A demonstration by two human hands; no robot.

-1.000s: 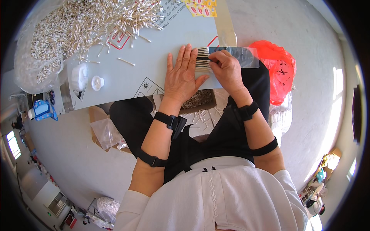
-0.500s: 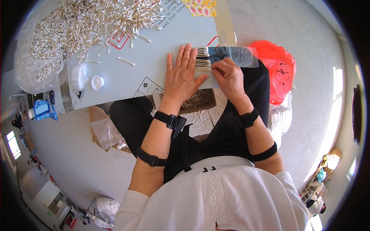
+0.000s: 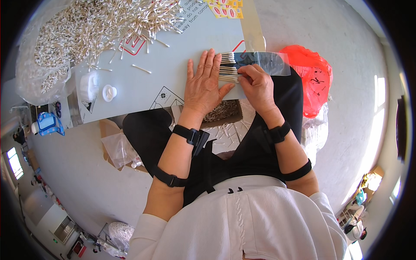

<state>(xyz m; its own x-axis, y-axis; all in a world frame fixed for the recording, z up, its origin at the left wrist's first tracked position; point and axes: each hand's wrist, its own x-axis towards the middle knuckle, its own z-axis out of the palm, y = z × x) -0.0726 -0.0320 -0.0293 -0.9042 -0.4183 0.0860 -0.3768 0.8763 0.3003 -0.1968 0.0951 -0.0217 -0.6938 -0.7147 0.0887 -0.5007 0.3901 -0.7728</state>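
Currently, the left hand lies palm down near the front edge of the table. Its fingers are extended and slightly spread, with the thumb angled out to the right; it is released and grasps nothing. The swabs lie side by side, lengthwise from left to right, between the two hands. They form an upper and a lower group with a dark gap between. The left hand covers their left ends; their right ends project past its fingers.

The right hand is positioned at the right ends of the lower group. Its fingers are curled, with thumb and index finger brought close together at the tips. Whether a swab is gripped between them cannot be determined. Clear film extends to the right beyond the right hand, above the thigh.

A heap of swabs occupies the upper left of the table, partly inside a clear bag. One loose swab lies apart, between the heap and the left hand. A white tub stands just left of a round white cap. Yellow packets lie at the far edge. A red bag is located to the right of the table.
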